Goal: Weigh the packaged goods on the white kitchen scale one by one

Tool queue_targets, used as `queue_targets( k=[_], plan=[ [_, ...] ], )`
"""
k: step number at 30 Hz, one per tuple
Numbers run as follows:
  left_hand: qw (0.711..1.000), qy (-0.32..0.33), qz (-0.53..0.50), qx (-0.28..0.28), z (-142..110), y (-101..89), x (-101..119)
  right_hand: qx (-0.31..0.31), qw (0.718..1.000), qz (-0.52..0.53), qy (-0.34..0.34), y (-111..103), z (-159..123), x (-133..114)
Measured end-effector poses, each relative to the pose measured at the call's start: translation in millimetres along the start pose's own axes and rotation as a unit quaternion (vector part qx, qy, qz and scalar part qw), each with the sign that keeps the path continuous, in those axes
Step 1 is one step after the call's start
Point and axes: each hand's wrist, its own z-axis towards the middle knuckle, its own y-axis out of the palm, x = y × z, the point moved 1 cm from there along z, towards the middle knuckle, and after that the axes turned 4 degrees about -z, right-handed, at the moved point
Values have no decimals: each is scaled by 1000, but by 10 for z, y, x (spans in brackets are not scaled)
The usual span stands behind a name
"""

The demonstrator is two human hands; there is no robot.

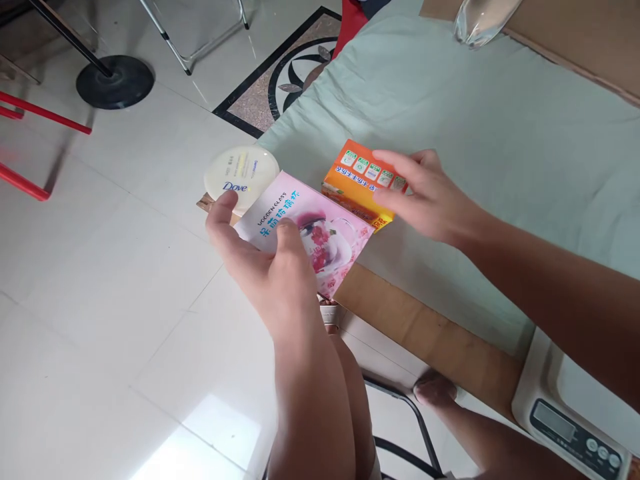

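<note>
The left hand (260, 270) grips a pink box (333, 243) at the desk's left end, thumb on its printed face. Its raised index finger lies over the near edge of a round Dove tub (245, 167), just far of the pink box. The right hand (430, 197) has thumb and index finger parted over the right end of an orange box (357, 183); whether it grips, I cannot tell. A scale (555, 413) sits near right on the desk (465, 133).

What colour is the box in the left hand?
The box is pink, with red flowers printed on it; best seen in the head view.
</note>
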Motion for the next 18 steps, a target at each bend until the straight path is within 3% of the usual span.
queue_targets(
  k=[3, 8, 13, 16, 18],
  plan=[
    [990, -54, -41, 124, -8, 60, 79, -32, 998, 48, -4, -64, 91, -29],
    [989, -71, -50, 123, -18, 124, 103, -73, 991, 113, -23, -17, 162, -247],
    [981, -88, -73, 156, -19, 153, 159, -84, 992, 88, -16, 67, 181, -262],
    [982, -63, -72, 161, 18, 115, 107, -81, 994, 71, -25, 104, 217, -257],
    [988, -6, -62, 142, 38, 36, 42, -44, 998, 45, 0, 46, 193, -332]
  ],
)
